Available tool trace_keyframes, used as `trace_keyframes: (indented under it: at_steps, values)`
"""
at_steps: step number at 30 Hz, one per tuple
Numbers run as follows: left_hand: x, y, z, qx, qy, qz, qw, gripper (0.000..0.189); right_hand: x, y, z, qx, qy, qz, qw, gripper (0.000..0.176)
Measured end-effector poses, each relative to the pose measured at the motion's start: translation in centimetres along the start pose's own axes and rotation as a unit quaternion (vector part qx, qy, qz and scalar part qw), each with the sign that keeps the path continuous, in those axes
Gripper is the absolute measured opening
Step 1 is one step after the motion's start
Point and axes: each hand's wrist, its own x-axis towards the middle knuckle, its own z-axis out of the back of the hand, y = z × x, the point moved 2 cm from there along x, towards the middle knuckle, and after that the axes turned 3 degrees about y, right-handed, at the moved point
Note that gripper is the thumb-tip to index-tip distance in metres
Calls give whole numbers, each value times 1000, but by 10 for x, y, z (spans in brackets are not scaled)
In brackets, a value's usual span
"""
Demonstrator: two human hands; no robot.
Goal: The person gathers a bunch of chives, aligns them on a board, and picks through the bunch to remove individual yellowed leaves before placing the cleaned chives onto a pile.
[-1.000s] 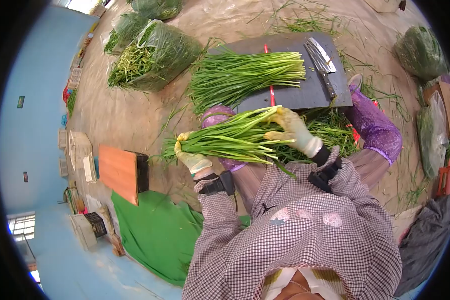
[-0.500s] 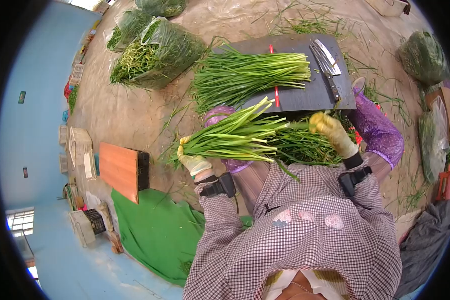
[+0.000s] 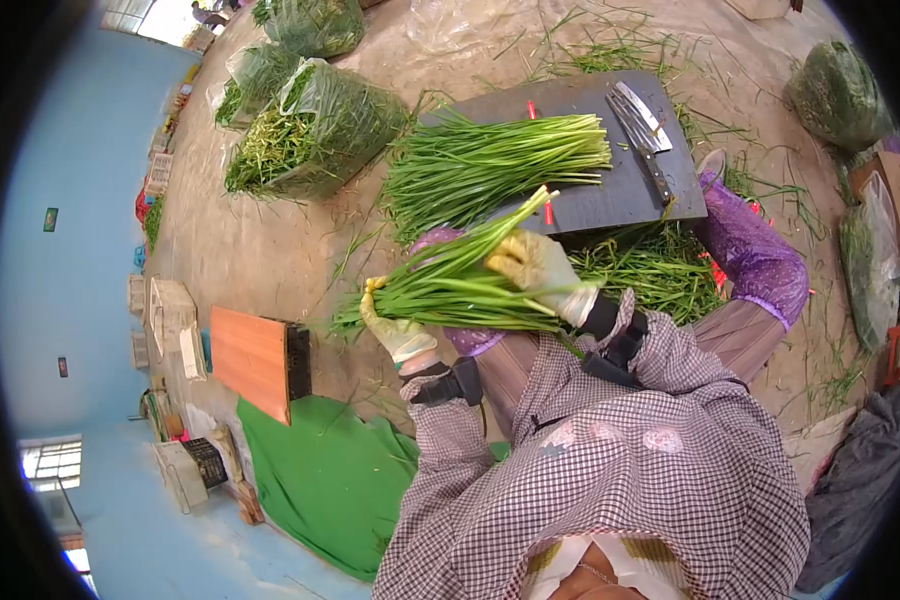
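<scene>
My left hand (image 3: 390,320), in a yellow and white glove, is wrapped round the leafy end of a bunch of long green stalks (image 3: 450,280) held over my lap. My right hand (image 3: 538,268), gloved too, is on the pale-stemmed end of that bunch, its fingers curled against the stalks. Beyond, a larger pile of stalks (image 3: 500,160) lies on a dark board (image 3: 610,205) across a red strap (image 3: 548,212). Two knives (image 3: 642,135) rest at the board's right side. More loose greens (image 3: 660,275) lie under the board's near edge.
Plastic bags of greens (image 3: 330,130) stand at the upper left, another bag (image 3: 840,95) at the upper right. An orange board (image 3: 250,362) leans on a black crate (image 3: 298,360) at the left, beside a green cloth (image 3: 320,470). Loose stalks litter the floor (image 3: 450,60).
My right hand has moved left from beside the bunch onto its stems. My left hand still holds the bunch. The view has shifted slightly.
</scene>
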Motion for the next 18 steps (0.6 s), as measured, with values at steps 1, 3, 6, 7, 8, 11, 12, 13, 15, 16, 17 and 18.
trace_keyframes:
  at_steps: [1,3,6,7,8,11,12,13,15,16,17,18]
  values:
    - [-1,-2,4,35,-31,-15,999,28,-4,21,3,-72,23,81,994,18]
    - [4,-6,24,82,-48,-40,995,29,-12,46,12,-50,85,235,967,17]
    - [4,-5,34,76,-63,-35,995,27,-39,64,37,131,169,99,972,18]
    - [9,-6,42,62,-60,-18,996,27,-46,63,48,131,184,75,971,18]
    - [12,-6,50,58,-58,-15,997,26,-52,60,59,131,197,50,970,19]
    - [14,0,52,66,-42,-16,997,25,-54,59,90,88,101,32,990,13]
    - [12,1,49,83,-34,-24,996,24,-49,58,93,101,65,25,992,12]
    - [10,2,45,102,-27,-32,994,24,-40,58,94,-32,22,67,997,13]
    - [6,2,37,55,-33,-19,998,23,-17,52,85,-240,-27,105,965,18]
    - [7,2,32,31,-34,-13,999,23,-5,48,76,-314,-32,103,943,20]
    - [9,1,29,16,-35,-6,999,23,4,35,65,-369,-66,175,910,22]
    - [10,0,26,0,-37,-1,999,23,12,29,55,-373,-31,153,915,22]
